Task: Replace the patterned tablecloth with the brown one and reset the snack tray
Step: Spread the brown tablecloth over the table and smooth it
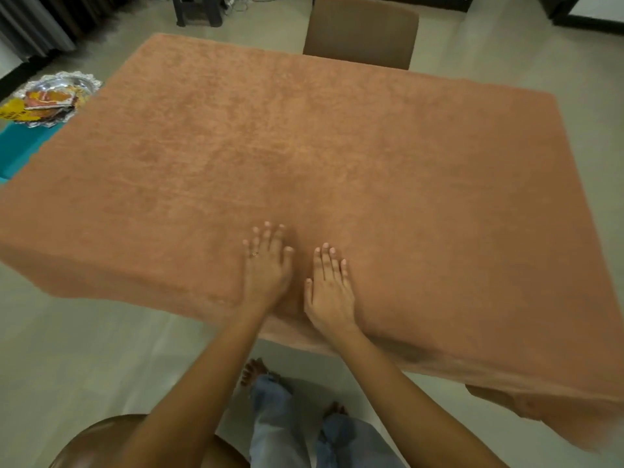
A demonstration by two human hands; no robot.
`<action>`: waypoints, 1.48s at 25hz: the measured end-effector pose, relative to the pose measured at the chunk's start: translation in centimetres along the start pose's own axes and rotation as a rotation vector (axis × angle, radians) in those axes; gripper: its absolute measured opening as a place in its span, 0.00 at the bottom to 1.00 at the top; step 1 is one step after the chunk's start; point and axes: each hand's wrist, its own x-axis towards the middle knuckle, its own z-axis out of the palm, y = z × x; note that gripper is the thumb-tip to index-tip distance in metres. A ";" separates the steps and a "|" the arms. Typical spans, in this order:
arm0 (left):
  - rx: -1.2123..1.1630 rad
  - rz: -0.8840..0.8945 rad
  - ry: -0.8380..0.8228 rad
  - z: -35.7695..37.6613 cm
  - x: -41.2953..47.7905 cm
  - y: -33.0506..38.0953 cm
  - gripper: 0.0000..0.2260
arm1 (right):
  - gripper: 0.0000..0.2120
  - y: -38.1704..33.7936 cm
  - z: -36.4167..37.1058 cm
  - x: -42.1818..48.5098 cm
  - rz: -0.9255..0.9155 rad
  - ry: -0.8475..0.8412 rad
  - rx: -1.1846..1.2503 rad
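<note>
While both palms lie flat and empty, fingers spread, near the lower edge, the left hand (266, 265) and right hand (329, 290) press the brown tablecloth (287, 157). It covers the whole table, its long axis running from lower right to upper left of the frame. The snack tray (55, 96) sits at upper left on a teal surface (20, 146), beside the cloth.

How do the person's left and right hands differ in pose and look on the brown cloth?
The left hand reaches farther onto the brown tablecloth than the right hand. The left hand wears a ring; the right hand shows none. Both lie flat, palms down, fingers extended, side by side near the table's near edge, gripping nothing.
</note>
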 end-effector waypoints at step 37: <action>0.143 0.286 0.040 8.3 -6.2 19.6 0.21 | 0.31 27.3 -9.1 -12.8 0.461 0.095 -0.039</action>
